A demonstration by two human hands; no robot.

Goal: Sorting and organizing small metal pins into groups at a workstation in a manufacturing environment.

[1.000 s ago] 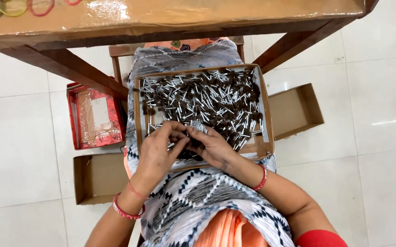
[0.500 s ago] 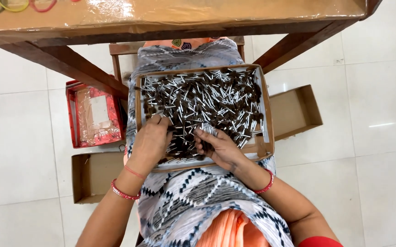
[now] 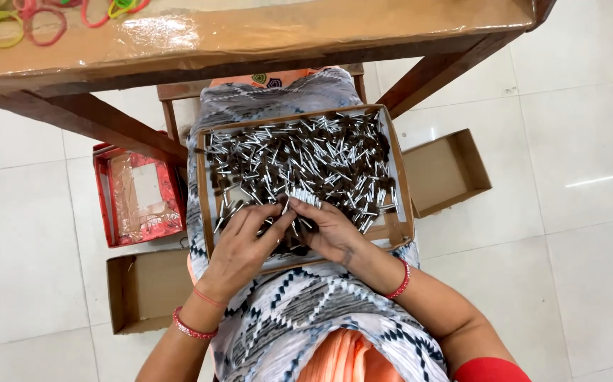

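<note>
From the head view, a flat brown cardboard tray rests on the person's lap, full of small dark and silver metal pins. The left hand pinches pins at the near edge. The right hand holds a small bunch of silver pins in its closed grip.

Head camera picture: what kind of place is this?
Probably a small workshop or a home workplace. A shallow cardboard tray on the person's lap is heaped with small silver-and-dark metal pieces, both hands sort them, empty brown cardboard boxes sit on the white tiled floor, and a wooden table stands ahead.
</note>
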